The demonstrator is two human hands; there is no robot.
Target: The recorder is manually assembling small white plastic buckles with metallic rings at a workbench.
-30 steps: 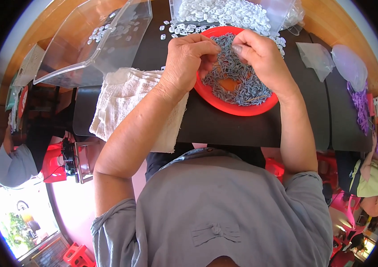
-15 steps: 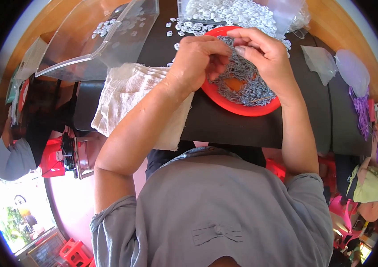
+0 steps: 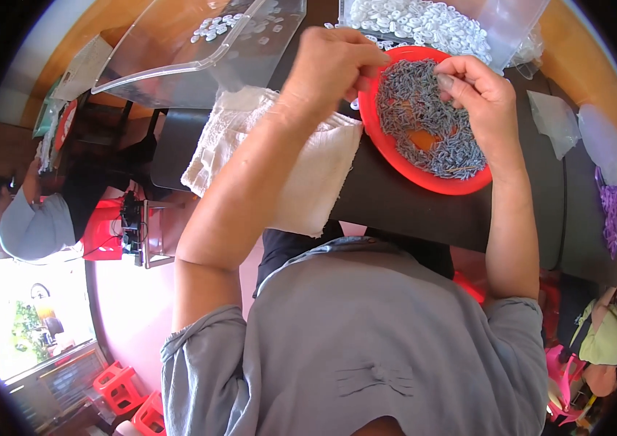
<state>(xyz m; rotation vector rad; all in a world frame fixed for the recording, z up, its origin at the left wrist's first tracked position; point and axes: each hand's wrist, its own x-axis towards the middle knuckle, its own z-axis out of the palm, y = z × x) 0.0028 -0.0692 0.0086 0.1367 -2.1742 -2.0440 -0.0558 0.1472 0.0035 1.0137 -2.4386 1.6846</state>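
Observation:
A round red basin (image 3: pixel 376 138) on the dark table holds a heap of small grey screws (image 3: pixel 413 87). Above the basin's upper left rim is my left hand (image 3: pixel 330 69), its thumb and fingers pinched together. Over the right part of the screws, my right hand (image 3: pixel 481 91) pinches thumb against forefinger. Whatever sits between the fingertips of either hand is too small to make out. Behind the basin, a clear container is filled with small white plastic pieces (image 3: pixel 417 25) that have holes in them.
A tilted clear plastic bin (image 3: pixel 177 65) with some white pieces stands at the far left. Folded cream cloth (image 3: pixel 308 182) lies under my left forearm. Plastic bags (image 3: pixel 602 142) and purple strands (image 3: pixel 611 211) are on the right. Other people sit at both sides.
My hands have moved apart: the left is now at the basin's upper left rim, the right over the right-hand screws. The whole view has shifted, so the table things appear further right.

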